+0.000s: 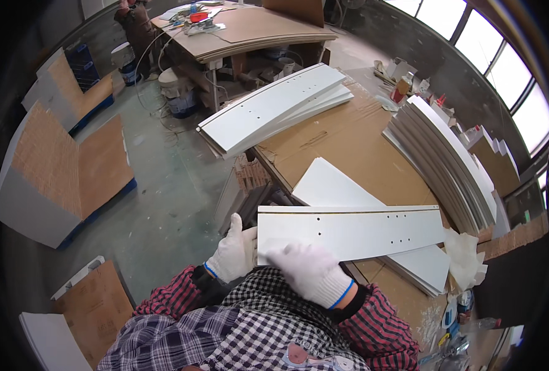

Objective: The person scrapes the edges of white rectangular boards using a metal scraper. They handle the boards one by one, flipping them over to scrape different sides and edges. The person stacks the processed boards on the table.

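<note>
A white drilled board (361,232) lies crosswise in front of me, with a groove along its far edge and several dark holes. My left hand (230,252), in a white knit glove, is at the board's left end; its thumb points up and its fingers hold the end edge, their tips partly hidden. Over the board's near left part is my right hand (311,272), also gloved. Motion smears its fingers, and I cannot make out whether anything is under them. Beneath the drilled board, other white boards (333,182) lie at an angle.
The brown-covered workbench (373,157) carries stacked drilled boards (274,105) at the far left and a tall panel stack (441,164) at right. A bottle (402,86) stands behind; tools (450,337) lie near right. Brown-and-white panels (45,167) occupy the left floor. A person (139,31) stands far left.
</note>
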A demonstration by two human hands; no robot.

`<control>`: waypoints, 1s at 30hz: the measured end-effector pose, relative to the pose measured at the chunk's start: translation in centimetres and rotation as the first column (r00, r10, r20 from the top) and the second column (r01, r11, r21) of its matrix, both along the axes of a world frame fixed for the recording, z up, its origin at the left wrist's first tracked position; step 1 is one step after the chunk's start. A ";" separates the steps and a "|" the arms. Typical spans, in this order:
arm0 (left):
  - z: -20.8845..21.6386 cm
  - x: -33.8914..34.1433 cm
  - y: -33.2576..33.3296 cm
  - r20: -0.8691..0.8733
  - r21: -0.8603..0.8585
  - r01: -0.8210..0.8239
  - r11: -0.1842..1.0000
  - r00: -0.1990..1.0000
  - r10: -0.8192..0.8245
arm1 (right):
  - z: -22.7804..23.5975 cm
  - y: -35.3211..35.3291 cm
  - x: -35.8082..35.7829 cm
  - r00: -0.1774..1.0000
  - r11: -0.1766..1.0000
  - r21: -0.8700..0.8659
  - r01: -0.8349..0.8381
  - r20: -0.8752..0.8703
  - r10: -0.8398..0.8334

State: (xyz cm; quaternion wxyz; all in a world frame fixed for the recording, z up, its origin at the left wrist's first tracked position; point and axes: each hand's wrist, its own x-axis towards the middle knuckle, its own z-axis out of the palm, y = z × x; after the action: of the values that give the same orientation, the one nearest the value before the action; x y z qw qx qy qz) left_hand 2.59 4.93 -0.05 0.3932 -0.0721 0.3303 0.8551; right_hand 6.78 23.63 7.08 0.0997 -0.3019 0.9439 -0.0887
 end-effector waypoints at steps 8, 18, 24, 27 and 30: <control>-4.5 1.3 1.3 0.093 0.191 0.210 0.959 0.969 -0.230 | 3.0 9.2 6.3 0.789 0.738 -0.328 0.589 0.040 -0.612; -3.5 1.8 2.1 -0.329 0.237 0.317 0.918 0.916 -0.232 | 0.6 17.0 12.5 0.283 0.324 -0.390 0.862 -0.161 -0.946; -2.1 1.1 0.0 -0.348 -0.058 0.004 0.998 0.937 -0.024 | 1.7 13.3 6.5 0.516 0.575 -0.337 0.746 -0.254 -0.818; -0.3 2.1 0.5 -0.417 -0.149 -0.058 0.987 0.909 -0.010 | 1.3 11.6 2.9 0.552 0.636 -0.350 0.688 -0.316 -0.771; 0.5 2.5 0.5 -0.536 -0.341 -0.064 0.938 0.833 -0.138 | 2.9 10.0 0.6 0.498 0.653 -0.350 0.672 -0.439 -0.748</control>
State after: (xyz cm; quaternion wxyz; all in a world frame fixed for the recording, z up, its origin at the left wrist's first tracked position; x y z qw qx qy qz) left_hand 5.05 5.39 0.43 0.2792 0.1165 0.5752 0.7600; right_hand 7.37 33.65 9.97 -0.2405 0.0960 0.9614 -0.0936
